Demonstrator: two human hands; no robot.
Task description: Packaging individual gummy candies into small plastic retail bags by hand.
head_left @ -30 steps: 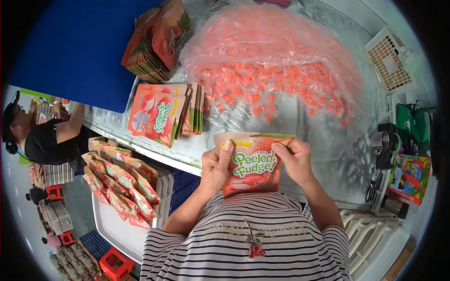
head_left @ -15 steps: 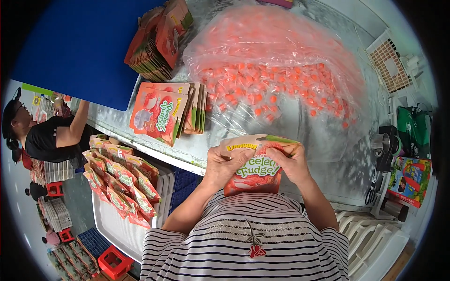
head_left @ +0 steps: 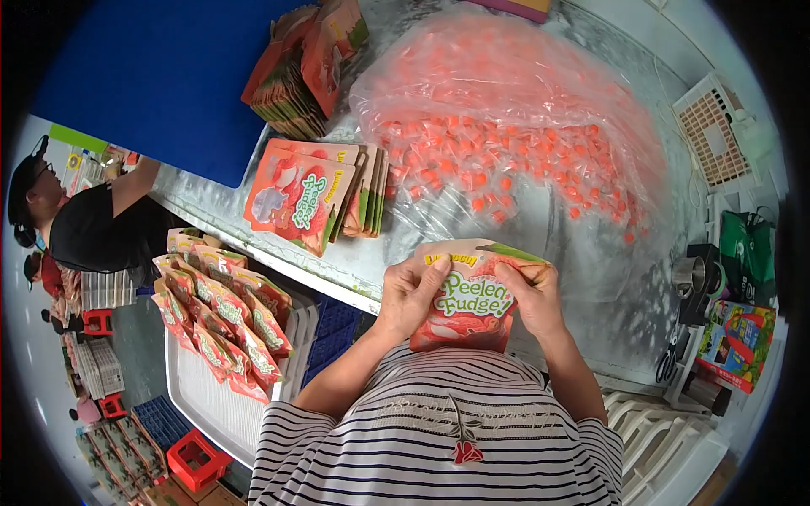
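Both my hands hold one red and cream candy pouch (head_left: pixel 468 308) upright in front of my striped shirt. My left hand (head_left: pixel 409 291) pinches its upper left part, thumb on the printed front. At the upper right, my right hand (head_left: pixel 536 291) grips it the same way, the fingers hidden behind. Past the pouch lies a large clear plastic bag (head_left: pixel 515 80), spread out with many small wrapped red-orange candies (head_left: pixel 481 181) at its near side. Left of it, a stack of flat pouches (head_left: pixel 295 198) rests near the table's edge.
More flat pouches (head_left: pixel 304 72) stand bundled behind that stack. A blue panel (head_left: pixel 152 76) covers the far left. Filled pouches (head_left: pixel 224 316) sit on a white tray (head_left: pixel 194 396) at left. A person in black (head_left: pixel 101 223) stands beyond. Scissors (head_left: pixel 668 361) hang at right beside a plastic basket (head_left: pixel 713 131).
My left thumb has shifted up along the pouch front and my right thumb has moved outward, uncovering more print. The whole view has shifted slightly.
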